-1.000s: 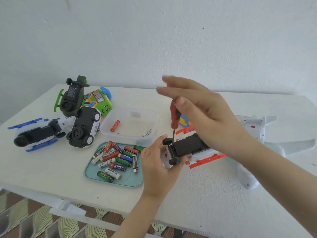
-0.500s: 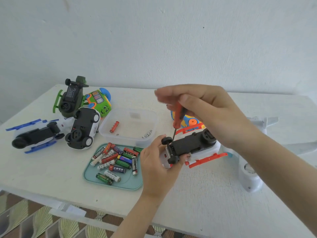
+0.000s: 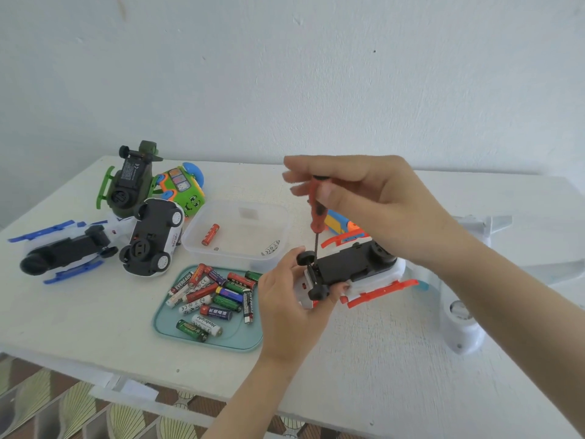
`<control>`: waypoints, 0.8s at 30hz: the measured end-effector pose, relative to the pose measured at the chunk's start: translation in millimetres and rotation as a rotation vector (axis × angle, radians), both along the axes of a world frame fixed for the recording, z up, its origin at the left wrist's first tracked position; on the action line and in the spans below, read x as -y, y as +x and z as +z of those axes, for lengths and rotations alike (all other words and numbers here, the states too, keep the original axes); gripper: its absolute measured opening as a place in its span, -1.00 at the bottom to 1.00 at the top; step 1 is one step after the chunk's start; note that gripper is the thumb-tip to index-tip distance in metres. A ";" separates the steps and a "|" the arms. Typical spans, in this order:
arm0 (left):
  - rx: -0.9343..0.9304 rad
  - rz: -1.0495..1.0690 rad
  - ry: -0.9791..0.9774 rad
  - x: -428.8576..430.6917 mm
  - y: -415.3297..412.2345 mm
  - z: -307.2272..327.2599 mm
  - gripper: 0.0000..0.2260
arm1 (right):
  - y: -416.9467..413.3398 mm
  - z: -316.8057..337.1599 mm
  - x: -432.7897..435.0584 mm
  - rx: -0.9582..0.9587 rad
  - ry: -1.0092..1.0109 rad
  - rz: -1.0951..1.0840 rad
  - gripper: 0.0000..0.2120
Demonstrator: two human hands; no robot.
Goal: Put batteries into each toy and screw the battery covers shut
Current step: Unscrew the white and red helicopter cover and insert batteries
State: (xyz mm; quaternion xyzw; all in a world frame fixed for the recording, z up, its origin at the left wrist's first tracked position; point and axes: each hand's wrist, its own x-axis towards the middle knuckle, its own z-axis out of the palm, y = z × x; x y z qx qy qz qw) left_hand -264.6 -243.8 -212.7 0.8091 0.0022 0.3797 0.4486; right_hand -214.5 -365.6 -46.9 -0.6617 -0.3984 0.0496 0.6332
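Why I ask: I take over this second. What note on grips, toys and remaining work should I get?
Left grip holds the upturned red-and-white toy car at its wheel end.
Right grip pinches the red screwdriver, tip on the car's black underside.
Spare batteries lie in the teal tray; one red battery in the clear tub.
Done: cannot tell how far the screw is in.
Left: finish this cover, then check the blue-and-white toy, white car, green vehicle and white aeroplane.

A white table (image 3: pixel 395 369) stands against a plain whitish wall (image 3: pixel 285 74), above a leaf-patterned floor (image 3: pixel 63 413).
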 end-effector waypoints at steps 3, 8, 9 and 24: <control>-0.012 -0.019 -0.010 -0.5 0.7 -0.8 -0.39 | 1.0 -5.0 -1.8 0.126 -0.024 -0.177 -0.71; -0.050 -0.022 0.008 -0.8 -0.6 -0.8 -0.40 | 2.7 -10.2 -3.0 0.452 -0.176 -0.352 -0.66; -0.053 -0.024 0.014 -0.8 -0.6 -0.5 -0.41 | 1.1 -7.8 -2.5 0.343 -0.145 -0.261 -0.66; -0.069 -0.017 0.003 -1.8 0.9 5.0 -0.42 | -7.8 -4.7 -8.2 0.050 0.053 -0.083 -0.72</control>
